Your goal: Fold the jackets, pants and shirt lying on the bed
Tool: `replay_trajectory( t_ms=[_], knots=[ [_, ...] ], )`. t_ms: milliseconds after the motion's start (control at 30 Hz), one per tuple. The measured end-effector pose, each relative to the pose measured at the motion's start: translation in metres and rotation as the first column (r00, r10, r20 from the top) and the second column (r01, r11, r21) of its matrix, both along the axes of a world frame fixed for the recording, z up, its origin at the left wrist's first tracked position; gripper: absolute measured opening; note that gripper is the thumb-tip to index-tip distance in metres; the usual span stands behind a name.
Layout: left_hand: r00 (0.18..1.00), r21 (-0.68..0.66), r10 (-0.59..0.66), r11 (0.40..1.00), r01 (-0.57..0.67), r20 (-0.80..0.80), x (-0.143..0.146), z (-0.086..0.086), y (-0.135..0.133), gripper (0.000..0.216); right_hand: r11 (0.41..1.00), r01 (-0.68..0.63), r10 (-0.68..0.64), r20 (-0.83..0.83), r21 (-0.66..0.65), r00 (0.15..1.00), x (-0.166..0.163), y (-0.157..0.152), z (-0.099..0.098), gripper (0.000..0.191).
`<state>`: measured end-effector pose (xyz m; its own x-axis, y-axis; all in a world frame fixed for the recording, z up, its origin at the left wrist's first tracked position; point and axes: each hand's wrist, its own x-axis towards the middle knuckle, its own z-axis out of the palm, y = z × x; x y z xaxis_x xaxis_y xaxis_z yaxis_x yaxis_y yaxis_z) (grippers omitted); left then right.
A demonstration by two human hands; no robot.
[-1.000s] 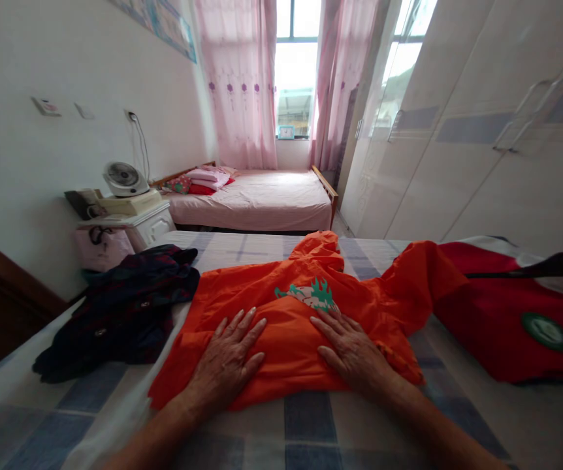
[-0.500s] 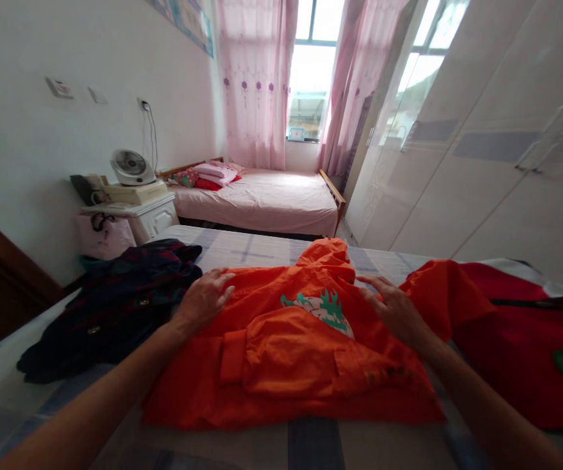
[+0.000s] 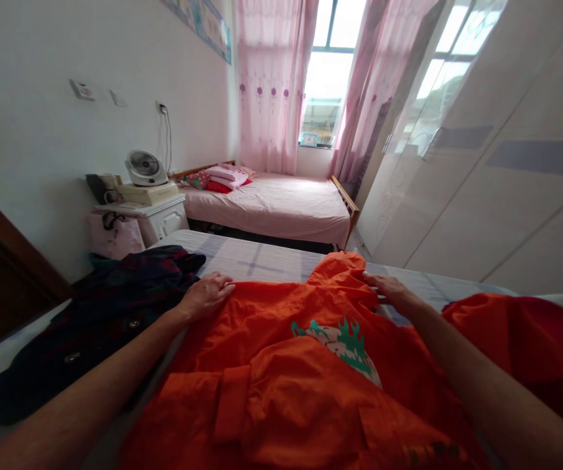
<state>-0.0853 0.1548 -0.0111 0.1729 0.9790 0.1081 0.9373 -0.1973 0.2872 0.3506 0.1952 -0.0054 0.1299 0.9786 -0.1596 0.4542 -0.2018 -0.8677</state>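
An orange jacket (image 3: pixel 272 320) with a green and white flame print lies spread on the near bed, its hood pointing away from me and one sleeve folded over the body. My left hand (image 3: pixel 208 295) is at the jacket's far left shoulder edge, fingers curled and pressed onto the cloth. By the right side of the hood is my right hand (image 3: pixel 393 292), fingers stretched and slightly apart, the tips at the cloth. A dark plaid garment (image 3: pixel 105 326) lies beside my left forearm. Red and orange clothing (image 3: pixel 516 339) is heaped beyond my right forearm.
The near bed has a blue and white checked sheet (image 3: pixel 257 254). Past it stand a pink bed (image 3: pixel 281 202) and a white nightstand (image 3: pixel 166 219) carrying a small fan (image 3: pixel 145 168). White wardrobe doors (image 3: pixel 458 215) line the right side.
Both hands have reached farther forward along the jacket. The left fingers have curled in at the shoulder edge, and the right hand has come to the hood. The view has shifted closer over the jacket.
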Motion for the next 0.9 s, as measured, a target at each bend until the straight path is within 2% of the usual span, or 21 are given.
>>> replay_trajectory(
  t_ms=[100, 200, 300, 433, 533, 633, 733, 800, 900],
  knots=[
    [0.998, -0.066, -0.052, 0.996, 0.054, 0.032, -0.005, 0.004, 0.008, 0.043, 0.999, 0.041, -0.043, -0.064, -0.026, 0.997, -0.01, 0.014, -0.006, 0.032],
    [0.995, -0.109, -0.084, 0.99, 0.088, 0.046, -0.004, 0.01, 0.013, 0.024, 0.999, 0.025, -0.028, -0.151, -0.02, 0.988, -0.022, 0.017, -0.009, 0.02],
    [0.99, -0.045, -0.125, 0.991, 0.128, 0.058, 0.0, 0.019, 0.009, 0.015, 0.998, -0.006, 0.019, -0.244, 0.054, 0.97, -0.027, 0.009, 0.005, 0.016],
    [0.98, 0.119, -0.191, 0.976, 0.184, 0.056, -0.001, 0.032, -0.023, 0.018, 0.984, 0.007, 0.05, -0.316, 0.176, 0.947, -0.012, -0.028, 0.044, 0.021],
    [0.941, 0.282, -0.337, 0.901, 0.329, -0.02, -0.012, 0.032, -0.061, 0.023, 0.978, 0.005, 0.086, -0.424, 0.211, 0.901, 0.008, -0.076, 0.059, 0.026],
    [0.876, 0.28, -0.477, 0.833, 0.476, -0.073, -0.024, 0.022, -0.095, 0.027, 0.991, -0.015, 0.078, -0.481, 0.134, 0.873, 0.025, -0.128, 0.043, 0.024],
    [0.836, 0.179, -0.548, 0.82, 0.543, -0.027, -0.03, 0.014, -0.115, 0.026, 0.995, -0.104, 0.089, -0.441, -0.01, 0.893, 0.031, -0.166, 0.012, 0.027],
    [0.833, 0.13, -0.553, 0.826, 0.548, 0.009, -0.03, 0.013, -0.121, 0.025, 0.985, -0.147, 0.1, -0.404, -0.087, 0.909, 0.03, -0.178, -0.003, 0.032],
    [0.855, 0.06, -0.519, 0.853, 0.518, 0.002, -0.027, 0.021, -0.125, 0.025, 0.978, -0.189, 0.144, -0.376, -0.085, 0.915, 0.027, -0.184, -0.009, 0.038]
  ],
)
